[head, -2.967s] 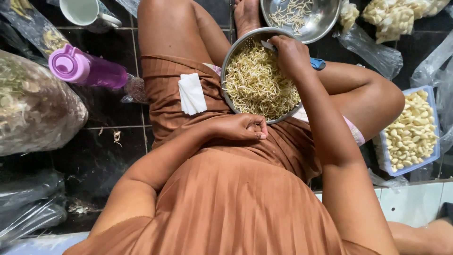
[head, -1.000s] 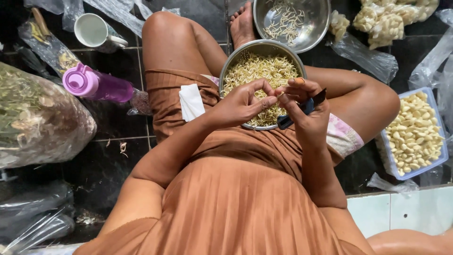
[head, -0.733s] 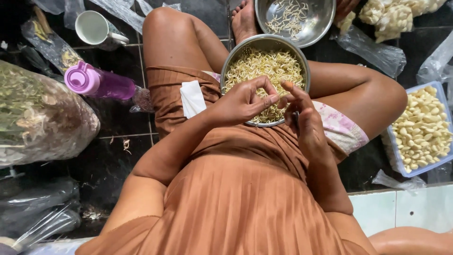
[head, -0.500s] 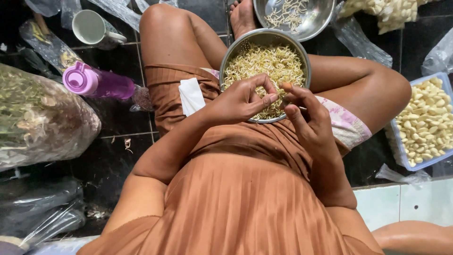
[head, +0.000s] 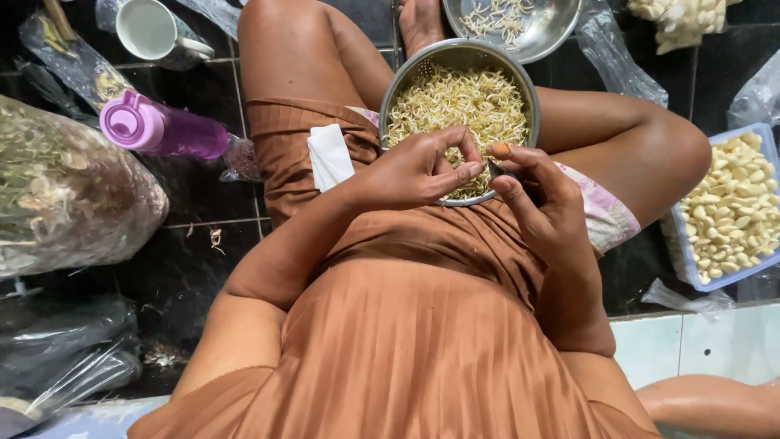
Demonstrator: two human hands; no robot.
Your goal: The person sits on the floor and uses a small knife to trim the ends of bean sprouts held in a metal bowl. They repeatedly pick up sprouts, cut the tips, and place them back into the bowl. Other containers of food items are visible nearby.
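On the lap of a person seated cross-legged on a dark tiled floor point(head: 203, 268), a round metal colander point(head: 390, 89) heaped with pale bean sprouts point(head: 455, 102) rests against the thighs and the pleated brown dress point(head: 422, 341). Both hands meet at the near rim of the colander. The left hand point(head: 410, 171) is curled, its thumb and fingertips pinched together over the sprouts; whether a single sprout sits in that pinch is too small to tell. The right hand point(head: 540, 203) is just beside it, fingers bent inward around a small dark tool point(head: 494, 169) whose tip shows between the thumb and forefinger, close to the left fingertips. The two hands nearly touch.

A folded white tissue point(head: 329, 154) lies on the dress over the left thigh. Beyond the colander, by a bare foot point(head: 418, 24), stands a shallow steel bowl point(head: 561, 28) with a thin scatter of sprouts inside. To the right, on the floor, a blue plastic tray point(head: 678, 244) holds peeled garlic cloves point(head: 735, 215); clear plastic bags point(head: 617, 57) lie near it. To the left, a purple bottle point(head: 162, 130) with a pink cap lies on its side, a white mug point(head: 154, 32) stands farther back, and a large clear bag of dried greenery point(head: 65, 195) fills the edge of the view.
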